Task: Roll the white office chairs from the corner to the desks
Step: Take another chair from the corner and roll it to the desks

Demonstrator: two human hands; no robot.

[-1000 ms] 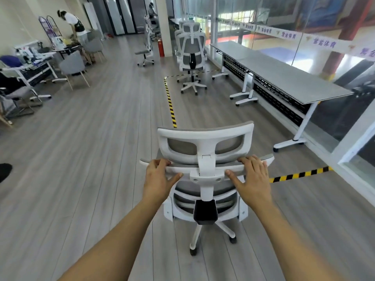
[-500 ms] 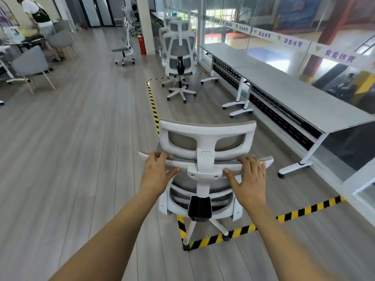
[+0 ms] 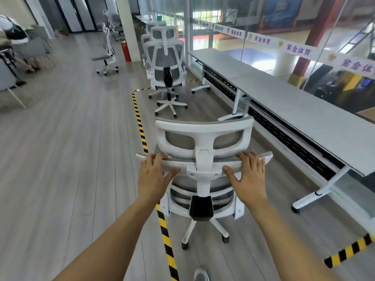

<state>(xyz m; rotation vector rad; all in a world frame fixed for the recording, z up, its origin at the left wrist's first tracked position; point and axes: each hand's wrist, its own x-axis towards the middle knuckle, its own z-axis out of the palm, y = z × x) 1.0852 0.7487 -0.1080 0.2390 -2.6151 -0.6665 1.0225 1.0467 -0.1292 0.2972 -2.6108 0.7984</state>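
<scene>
A white office chair (image 3: 205,128) with grey mesh stands right in front of me, its back toward me, inside the taped floor area. My left hand (image 3: 153,175) grips the left end of its backrest top bar. My right hand (image 3: 250,175) grips the right end. A row of grey desks (image 3: 304,112) runs along the glass wall to the right of the chair. More white office chairs (image 3: 165,57) stand clustered ahead near a pillar.
Yellow-black floor tape (image 3: 140,124) runs forward on the chair's left and crosses at bottom right. A lone white chair (image 3: 106,55) and a red fire extinguisher (image 3: 126,50) stand ahead left. Grey chairs and a person are at far left. My shoe tip (image 3: 200,275) shows below.
I have pushed the chair forward across the tape line into the marked area. The desks and the chair cluster are now closer. Both hands keep their hold on the backrest.
</scene>
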